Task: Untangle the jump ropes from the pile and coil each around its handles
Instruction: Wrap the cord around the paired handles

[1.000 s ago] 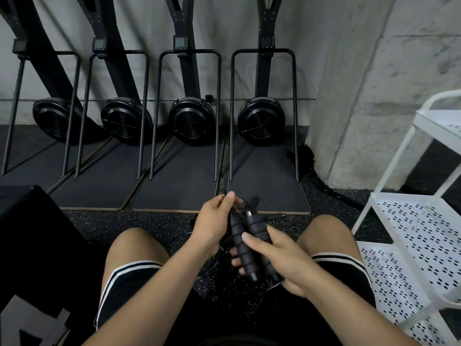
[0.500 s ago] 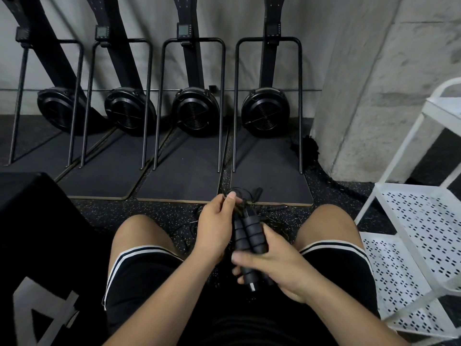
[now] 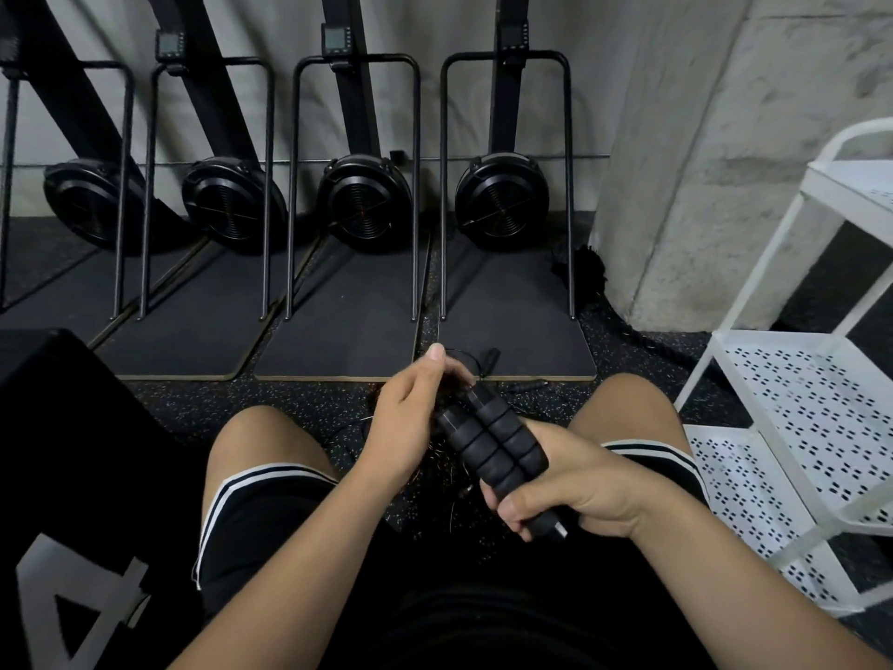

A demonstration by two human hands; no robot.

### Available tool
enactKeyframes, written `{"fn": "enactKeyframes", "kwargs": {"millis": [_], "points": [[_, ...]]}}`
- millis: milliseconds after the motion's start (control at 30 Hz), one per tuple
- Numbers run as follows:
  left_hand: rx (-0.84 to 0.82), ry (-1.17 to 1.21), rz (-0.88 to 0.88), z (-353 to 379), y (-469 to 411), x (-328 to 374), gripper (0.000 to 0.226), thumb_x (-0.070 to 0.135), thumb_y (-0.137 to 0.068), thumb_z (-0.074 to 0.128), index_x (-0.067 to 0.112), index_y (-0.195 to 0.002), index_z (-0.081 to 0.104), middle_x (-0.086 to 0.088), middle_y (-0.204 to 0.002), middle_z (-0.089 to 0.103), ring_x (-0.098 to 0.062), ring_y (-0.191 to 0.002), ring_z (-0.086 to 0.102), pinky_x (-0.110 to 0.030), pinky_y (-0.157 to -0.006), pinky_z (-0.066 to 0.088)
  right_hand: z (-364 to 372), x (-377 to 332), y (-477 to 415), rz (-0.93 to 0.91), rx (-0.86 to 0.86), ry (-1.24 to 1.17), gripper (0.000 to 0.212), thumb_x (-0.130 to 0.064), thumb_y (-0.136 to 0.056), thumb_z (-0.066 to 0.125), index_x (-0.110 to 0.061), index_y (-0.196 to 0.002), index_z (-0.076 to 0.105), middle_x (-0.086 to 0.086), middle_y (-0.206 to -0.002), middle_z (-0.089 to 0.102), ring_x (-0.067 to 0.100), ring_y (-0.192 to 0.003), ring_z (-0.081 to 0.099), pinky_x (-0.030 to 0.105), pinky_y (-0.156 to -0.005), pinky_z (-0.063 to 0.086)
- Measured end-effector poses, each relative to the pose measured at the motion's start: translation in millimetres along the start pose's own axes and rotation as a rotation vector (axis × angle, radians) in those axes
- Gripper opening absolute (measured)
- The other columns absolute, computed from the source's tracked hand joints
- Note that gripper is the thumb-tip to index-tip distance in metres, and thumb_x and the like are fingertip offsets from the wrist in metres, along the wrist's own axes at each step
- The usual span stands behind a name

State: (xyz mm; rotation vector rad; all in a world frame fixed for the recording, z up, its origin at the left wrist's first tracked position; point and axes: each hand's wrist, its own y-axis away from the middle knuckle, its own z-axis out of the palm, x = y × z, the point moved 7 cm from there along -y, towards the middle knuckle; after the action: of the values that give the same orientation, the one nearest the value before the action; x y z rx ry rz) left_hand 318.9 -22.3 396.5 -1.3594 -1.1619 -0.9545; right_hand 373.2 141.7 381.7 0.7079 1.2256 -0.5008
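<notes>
1. Right hand (image 3: 570,481): your fingers wrap tightly round the lower end of the two handles (image 3: 493,442), which lie side by side and tilt up toward the other hand. They are cylinders of ribbed black foam with hard end caps. The foam gives under pressure, so a slackened grip would probably let one handle slide along the other.
2. Left hand (image 3: 410,413): at the handles' upper end, your fingers curl round a dark bunch of cord (image 3: 452,390), with the thumb raised. The cord is thin and looks springy. If you ease the tension, finished turns may spring off.
3. Just beyond the handles' upper end a thin loop stands free. It could snag if you pull a wrap without looking.
4. Below the handles, faint strands lie on the speckled rubber floor (image 3: 299,403), and a spare handle tip (image 3: 492,354) rests beyond them. Everything is dark on dark, so you may pick up a strand of another rope.
5. Right of the handles stands a white perforated metal cart (image 3: 797,394), rigid and well apart.
</notes>
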Motion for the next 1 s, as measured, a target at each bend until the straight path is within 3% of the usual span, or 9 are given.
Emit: {"fn": "enactKeyframes", "kwargs": {"millis": [100,300,400,567,667,767,833,933,1000], "points": [[-0.029,-0.052,-0.068,0,0,-4,0.059,0.052,-0.109,0.049,0.014,-0.064,0.050,0.003,-0.062,0.049,-0.014,-0.062,0.043,-0.033,-0.061,0.035,-4,0,-1,0.004,0.009,0.010,0.053,0.013,-0.082,0.079,0.006,-0.127,0.051,0.023,-0.099,0.067,0.027,-0.076,0.066,0.037,-0.066,0.057],[0.119,-0.311,0.085,-33,-13,3,0.066,0.047,-0.105,0.064,0.010,-0.064,0.029,0.003,-0.058,0.026,-0.011,-0.056,0.027,-0.036,-0.054,0.023,-25,8,-7,0.078,0.179,0.015,0.032,-0.001,-0.083,0.088,-0.003,-0.107,0.067,0.018,-0.093,0.069,0.023,-0.078,0.066,0.033,-0.067,0.056],[0.117,-0.323,0.090,-31,-11,2,0.065,0.047,-0.104,0.066,0.014,-0.064,0.027,0.004,-0.059,0.024,-0.011,-0.057,0.025,-0.035,-0.053,0.022,-17,12,-2,0.155,0.096,0.108,0.025,0.002,-0.086,0.084,-0.006,-0.100,0.064,0.016,-0.088,0.068,0.022,-0.075,0.066,0.032,-0.062,0.054],[0.132,-0.039,-0.074,-22,-5,-13,0.064,0.049,-0.106,0.061,0.010,-0.062,0.038,-0.002,-0.057,0.034,-0.017,-0.056,0.031,-0.034,-0.054,0.027,-6,-6,7,0.033,0.008,0.178,0.040,0.019,-0.080,0.077,0.002,-0.112,0.059,0.012,-0.085,0.064,0.022,-0.078,0.063,0.031,-0.062,0.052],[0.115,0.137,-0.176,-4,2,-24,0.055,0.047,-0.110,0.054,0.021,-0.062,0.051,0.002,-0.057,0.049,-0.017,-0.056,0.043,-0.034,-0.057,0.036,0,-13,10,-0.076,0.025,0.141,0.048,0.024,-0.081,0.072,-0.018,-0.105,0.069,0.011,-0.087,0.066,0.022,-0.079,0.061,0.030,-0.063,0.052],[0.067,0.162,-0.224,18,8,-34,0.031,0.031,-0.102,0.062,0.023,-0.073,0.059,0.008,-0.066,0.064,-0.012,-0.067,0.057,-0.032,-0.065,0.046,1,-19,9,-0.186,0.129,0.075,0.046,0.023,-0.079,0.075,-0.017,-0.100,0.067,0.009,-0.087,0.070,0.018,-0.077,0.063,0.031,-0.069,0.053],[0.000,0.061,-0.283,30,10,-41,0.038,0.044,-0.094,0.060,0.020,-0.065,0.054,0.001,-0.063,0.059,-0.016,-0.065,0.050,-0.036,-0.064,0.039,-7,-24,6,-0.269,0.241,0.025,0.039,0.017,-0.076,0.078,-0.011,-0.100,0.066,0.009,-0.085,0.070,0.018,-0.076,0.064,0.031,-0.072,0.054],[-0.155,-0.231,-0.264,47,21,-40,0.057,0.036,-0.112,0.044,0.017,-0.061,0.061,0.001,-0.061,0.065,-0.007,-0.059,0.048,-0.035,-0.064,0.040,-28,-24,5,-0.312,0.436,0.127,0.041,0.017,-0.080,0.080,-0.005,-0.110,0.063,0.012,-0.081,0.071,0.021,-0.070,0.064,0.033,-0.070,0.055],[-0.226,-0.288,-0.262,53,29,-34,0.058,0.035,-0.113,0.041,0.025,-0.060,0.061,0.009,-0.060,0.061,-0.006,-0.060,0.046,-0.035,-0.066,0.040,-33,-20,7,-0.291,0.460,0.155,0.042,0.016,-0.083,0.079,-0.003,-0.116,0.062,0.024,-0.089,0.071,0.027,-0.070,0.065,0.039,-0.066,0.055]]}}
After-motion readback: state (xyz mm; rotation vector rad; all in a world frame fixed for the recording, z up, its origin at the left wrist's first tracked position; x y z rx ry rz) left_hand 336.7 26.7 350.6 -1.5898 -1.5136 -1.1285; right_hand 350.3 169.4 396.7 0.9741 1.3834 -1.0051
